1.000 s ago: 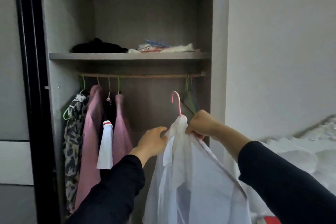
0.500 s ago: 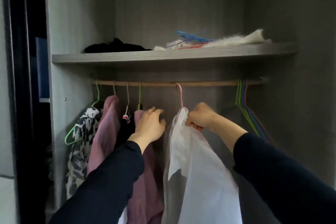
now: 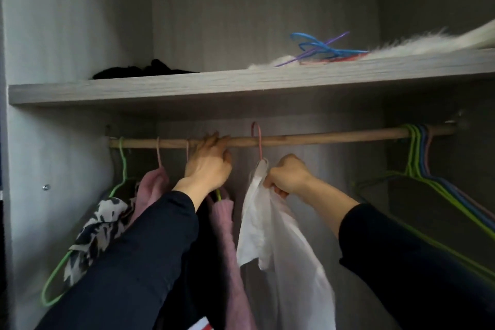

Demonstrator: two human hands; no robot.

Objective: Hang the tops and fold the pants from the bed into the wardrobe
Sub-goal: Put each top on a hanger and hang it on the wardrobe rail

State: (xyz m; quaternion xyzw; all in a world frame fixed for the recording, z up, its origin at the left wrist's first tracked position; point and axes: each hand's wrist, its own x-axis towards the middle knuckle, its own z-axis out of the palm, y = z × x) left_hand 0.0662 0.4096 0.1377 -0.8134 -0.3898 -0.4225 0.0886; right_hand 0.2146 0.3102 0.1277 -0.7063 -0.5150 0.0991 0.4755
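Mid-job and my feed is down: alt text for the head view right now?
The right hand grips a white shirt at its collar, its pink hanger hooked over the wooden rail. The left hand touches the rail beside the hung clothes; empty hangers bunch at the rail's right end.

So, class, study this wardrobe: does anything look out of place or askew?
Two things. The patterned top hangs crooked at the left end of the rail, its green hanger tilted steeply. On the shelf, loose blue and purple hangers lie in a heap rather than hanging.
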